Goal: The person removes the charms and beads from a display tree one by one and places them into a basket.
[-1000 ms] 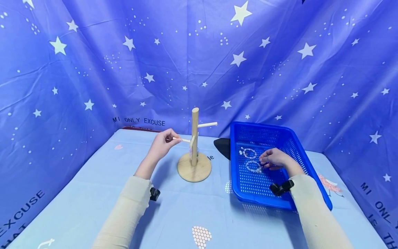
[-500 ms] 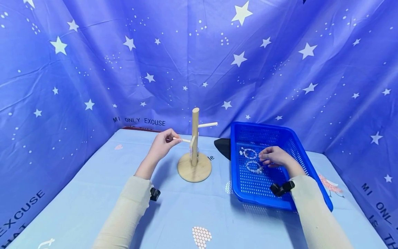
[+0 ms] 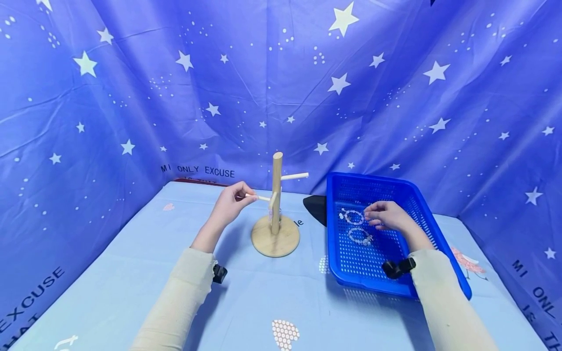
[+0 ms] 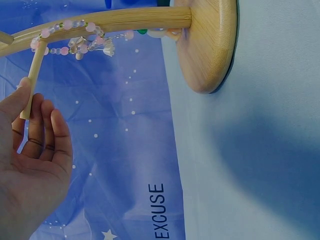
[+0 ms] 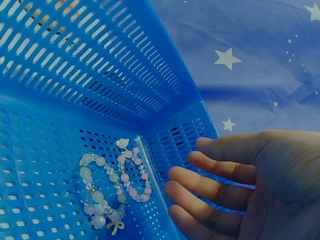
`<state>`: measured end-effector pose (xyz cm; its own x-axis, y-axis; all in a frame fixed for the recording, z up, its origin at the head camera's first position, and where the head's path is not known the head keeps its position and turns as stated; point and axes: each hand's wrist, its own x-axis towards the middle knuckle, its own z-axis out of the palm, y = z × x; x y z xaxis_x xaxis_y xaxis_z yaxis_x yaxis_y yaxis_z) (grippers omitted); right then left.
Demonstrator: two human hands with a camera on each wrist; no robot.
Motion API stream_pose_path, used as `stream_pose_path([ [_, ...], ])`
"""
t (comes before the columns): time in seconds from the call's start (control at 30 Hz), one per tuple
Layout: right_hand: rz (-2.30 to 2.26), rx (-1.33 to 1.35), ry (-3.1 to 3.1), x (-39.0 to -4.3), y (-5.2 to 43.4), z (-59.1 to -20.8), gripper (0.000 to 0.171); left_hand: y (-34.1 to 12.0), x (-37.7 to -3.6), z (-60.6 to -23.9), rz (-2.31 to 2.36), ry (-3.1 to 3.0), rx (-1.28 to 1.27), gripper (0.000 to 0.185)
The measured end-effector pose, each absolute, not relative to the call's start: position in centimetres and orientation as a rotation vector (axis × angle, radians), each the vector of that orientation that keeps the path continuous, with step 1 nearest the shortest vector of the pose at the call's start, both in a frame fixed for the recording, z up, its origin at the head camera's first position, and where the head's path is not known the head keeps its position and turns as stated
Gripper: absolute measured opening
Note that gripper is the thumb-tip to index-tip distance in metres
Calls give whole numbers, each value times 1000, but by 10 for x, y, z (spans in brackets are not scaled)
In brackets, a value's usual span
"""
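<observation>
The right hand (image 3: 385, 216) hovers inside the blue basket (image 3: 432, 229) with fingers loosely extended and nothing gripped, its fingertips (image 5: 177, 192) just beside the farther of 2 beaded bracelets (image 3: 352, 216), while the nearer bracelet (image 3: 360, 236) lies on the basket floor close by. The left hand (image 3: 231, 202) pinches the tip of the lower peg (image 4: 34, 82) of the wooden stand (image 3: 275, 214) between thumb and fingers. A third bracelet (image 4: 75, 44) hangs on the stand's post where that peg joins, and the stand sits upright on the light blue tablecloth (image 3: 263, 297), left of the basket.
</observation>
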<state>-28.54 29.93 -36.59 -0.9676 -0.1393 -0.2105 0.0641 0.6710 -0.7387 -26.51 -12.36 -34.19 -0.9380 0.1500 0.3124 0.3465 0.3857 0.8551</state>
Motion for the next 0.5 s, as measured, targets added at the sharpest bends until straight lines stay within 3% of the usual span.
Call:
stream_pose_path([
  [0.5,-1245,-104,2655,-283,292,-356,40,-132,-297,-377,-1600,-2432,-445,14],
])
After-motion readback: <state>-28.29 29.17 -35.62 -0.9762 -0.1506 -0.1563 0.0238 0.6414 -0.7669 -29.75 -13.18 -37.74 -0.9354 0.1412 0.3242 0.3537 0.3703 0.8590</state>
